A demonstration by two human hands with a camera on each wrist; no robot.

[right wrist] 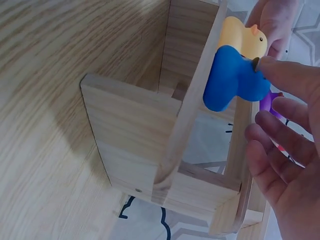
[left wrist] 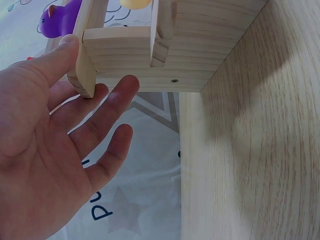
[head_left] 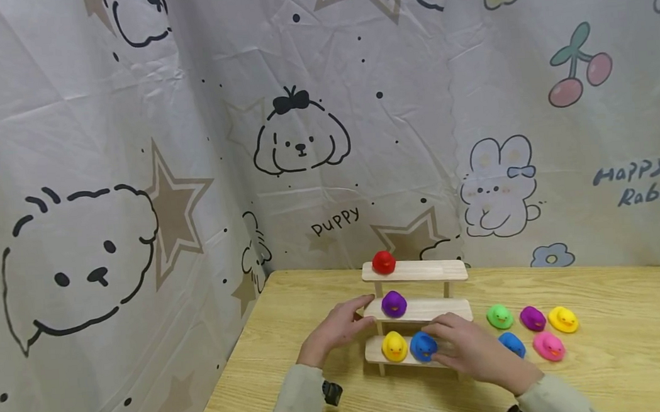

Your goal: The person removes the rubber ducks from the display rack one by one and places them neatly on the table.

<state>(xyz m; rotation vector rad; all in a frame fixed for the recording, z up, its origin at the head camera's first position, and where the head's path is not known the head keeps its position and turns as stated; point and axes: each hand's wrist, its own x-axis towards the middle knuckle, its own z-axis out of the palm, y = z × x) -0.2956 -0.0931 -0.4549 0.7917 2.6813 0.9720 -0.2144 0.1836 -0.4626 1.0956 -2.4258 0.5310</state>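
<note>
A three-tier wooden shelf (head_left: 417, 309) stands on the table. My left hand (head_left: 340, 326) grips the left end of its middle board, the thumb on the edge and the other fingers spread beyond it in the left wrist view. On the bottom board sits a blue rubber duck (head_left: 423, 346), beside a yellow duck (head_left: 394, 346). My right hand (head_left: 475, 348) pinches the blue duck's head, with the thumb (right wrist: 287, 75) by its bill and the other fingers loosely bent. A purple duck (head_left: 394, 304) occupies the middle board, and a red duck (head_left: 384, 262) the top one.
Right of the shelf, several loose ducks lie on the table (head_left: 618, 365): green (head_left: 500, 316), purple (head_left: 533, 319), yellow (head_left: 563, 319), pink (head_left: 549, 346) and blue (head_left: 512, 345), the last partly behind my right hand. A printed curtain (head_left: 395, 164) hangs behind and to the left.
</note>
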